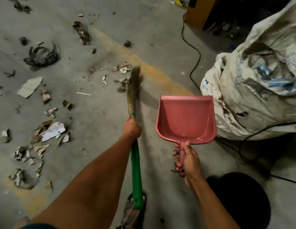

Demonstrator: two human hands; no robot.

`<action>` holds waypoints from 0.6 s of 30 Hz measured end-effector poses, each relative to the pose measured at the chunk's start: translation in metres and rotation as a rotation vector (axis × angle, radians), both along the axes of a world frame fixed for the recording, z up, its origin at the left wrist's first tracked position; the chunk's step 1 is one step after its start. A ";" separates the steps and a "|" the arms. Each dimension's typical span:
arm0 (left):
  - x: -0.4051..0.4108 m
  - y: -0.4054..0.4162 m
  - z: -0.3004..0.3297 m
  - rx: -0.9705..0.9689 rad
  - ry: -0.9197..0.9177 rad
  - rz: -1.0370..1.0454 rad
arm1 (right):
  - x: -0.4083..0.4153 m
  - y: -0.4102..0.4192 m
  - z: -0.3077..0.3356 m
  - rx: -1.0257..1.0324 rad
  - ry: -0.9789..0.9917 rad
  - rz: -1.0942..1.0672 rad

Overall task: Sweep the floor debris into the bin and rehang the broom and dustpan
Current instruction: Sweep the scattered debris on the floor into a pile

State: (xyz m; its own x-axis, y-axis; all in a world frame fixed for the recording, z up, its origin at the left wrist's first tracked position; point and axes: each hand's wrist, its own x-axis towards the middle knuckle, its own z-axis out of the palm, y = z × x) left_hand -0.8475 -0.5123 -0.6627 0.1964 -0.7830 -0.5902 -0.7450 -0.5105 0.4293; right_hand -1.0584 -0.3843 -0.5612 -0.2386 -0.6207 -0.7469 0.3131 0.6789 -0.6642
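**Inspector:** What did each hand have hold of at the time of observation?

**Assessor:** The left hand (132,128) was wrapped closed around the broom (135,156), gripping at the top of its green handle, just below the bristle binding. The right hand (187,160) was curled tight round the pink handle of the dustpan (185,119), thumb laid along the top.

**Inspector:** Position of the broom?

**Assessor:** The handle ran back beneath the left forearm toward a sandalled foot (135,210). The bristles (134,86) pointed away from the person and were blurred. Their tips lay among a cluster of paper scraps (123,70) beside a faded yellow floor line (153,70). Whether the tips touched the concrete could not be told.

**Inspector:** And the dustpan?

**Assessor:** It was to the right of the broom, mouth facing away from the person, tray visible and holding no debris. I could not tell whether its front edge met the floor.

**Inspector:** Condition of the floor?

**Assessor:** The concrete floor (97,116) carried scattered debris across the left half: a flat piece of cardboard (29,87), torn white paper (53,131), crumpled scraps (26,156), a tangle of dark strapping (42,57) and small fragments throughout.

**Inspector:** Anything on the right?

**Assessor:** A large, soiled white sack (259,76) stood just beside the dustpan. A black cable (196,60) ran along the floor past its left side, from a yellow-brown box (199,12) at the top.
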 end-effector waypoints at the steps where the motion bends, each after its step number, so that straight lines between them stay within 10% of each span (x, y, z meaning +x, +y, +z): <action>1: 0.021 -0.003 -0.002 0.014 -0.014 0.063 | 0.008 -0.006 -0.002 0.003 -0.010 0.015; 9: 0.156 0.033 0.008 0.096 -0.105 0.542 | 0.079 -0.039 0.006 -0.007 -0.016 0.167; 18: 0.146 0.074 0.057 -0.213 -0.042 0.492 | 0.132 -0.063 0.053 0.004 0.012 0.221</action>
State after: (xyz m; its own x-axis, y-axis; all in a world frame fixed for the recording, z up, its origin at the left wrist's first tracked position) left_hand -0.7018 -0.4379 -0.6056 0.5906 -0.6939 -0.4121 -0.4580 -0.7086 0.5368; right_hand -0.9264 -0.4468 -0.5084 -0.1061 -0.6559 -0.7474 0.1480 0.7328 -0.6641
